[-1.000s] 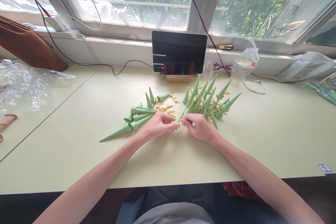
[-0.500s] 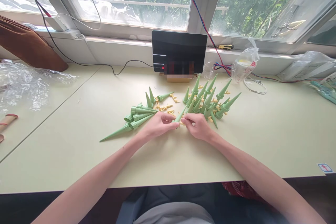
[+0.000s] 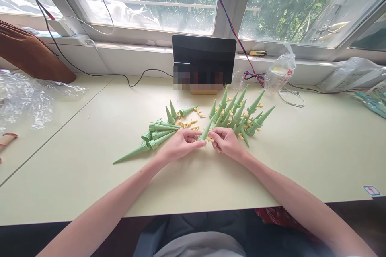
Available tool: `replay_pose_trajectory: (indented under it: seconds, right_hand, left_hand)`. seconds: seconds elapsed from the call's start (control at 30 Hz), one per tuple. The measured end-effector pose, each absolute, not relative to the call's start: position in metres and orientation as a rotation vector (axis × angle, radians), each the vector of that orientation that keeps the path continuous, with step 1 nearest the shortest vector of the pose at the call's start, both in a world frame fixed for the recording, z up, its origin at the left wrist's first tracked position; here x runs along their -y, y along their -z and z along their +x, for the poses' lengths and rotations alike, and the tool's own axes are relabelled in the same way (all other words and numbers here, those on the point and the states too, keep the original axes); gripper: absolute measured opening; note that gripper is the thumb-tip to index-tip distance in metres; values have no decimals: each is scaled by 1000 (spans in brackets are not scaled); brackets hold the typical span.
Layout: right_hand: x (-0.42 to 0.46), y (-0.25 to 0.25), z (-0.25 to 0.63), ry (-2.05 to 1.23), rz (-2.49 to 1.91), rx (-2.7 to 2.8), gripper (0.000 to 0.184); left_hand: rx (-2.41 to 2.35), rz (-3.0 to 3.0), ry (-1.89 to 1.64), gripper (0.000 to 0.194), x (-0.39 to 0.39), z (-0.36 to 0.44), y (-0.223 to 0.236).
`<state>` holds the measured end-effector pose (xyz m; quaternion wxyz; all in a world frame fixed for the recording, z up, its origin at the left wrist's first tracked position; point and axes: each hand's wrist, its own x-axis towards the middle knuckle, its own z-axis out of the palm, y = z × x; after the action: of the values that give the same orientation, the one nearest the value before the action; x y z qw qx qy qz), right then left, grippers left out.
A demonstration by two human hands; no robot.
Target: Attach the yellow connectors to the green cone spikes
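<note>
My left hand pinches a green plastic watering spike near its wide end, the point tilted up and away. Close against it on the right, my right hand has its thumb and fingers closed on a small yellow valve, which meets the spike's wide end. Whether the valve is seated in the spike I cannot tell. Left of my hands lies a pile of green spikes. Loose yellow valves lie just beyond. On the right, several spikes fitted with yellow valves stand close together.
Behind the spikes a dark tablet leans on a small cardboard stand. Clear plastic wrap lies on the left of the table. A bagged cup and a coiled white cable are at the back right.
My right fingers have shifted slightly around the yellow valve, so more of it shows. The left hand still holds the spike in nearly the same place. The view has shifted a little.
</note>
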<state>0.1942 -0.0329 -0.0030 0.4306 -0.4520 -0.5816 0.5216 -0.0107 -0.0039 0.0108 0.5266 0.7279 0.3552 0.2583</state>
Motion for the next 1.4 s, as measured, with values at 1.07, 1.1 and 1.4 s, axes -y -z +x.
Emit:
replay_pose_trajectory:
  seconds: [1.07,1.1,1.4]
  right_hand:
    - [23,9,195,-1983,-742,888,40]
    - [23,9,194,-1954,-758,906,41]
    - [29,1,189,-1594,-996,1185,46]
  left_hand:
    - [-926,1990,-965,30,13,-2,-10]
    - [-940,1957,-937,30,14,-2,-13]
    - [-909,1701,-687,36,11,-5,-22]
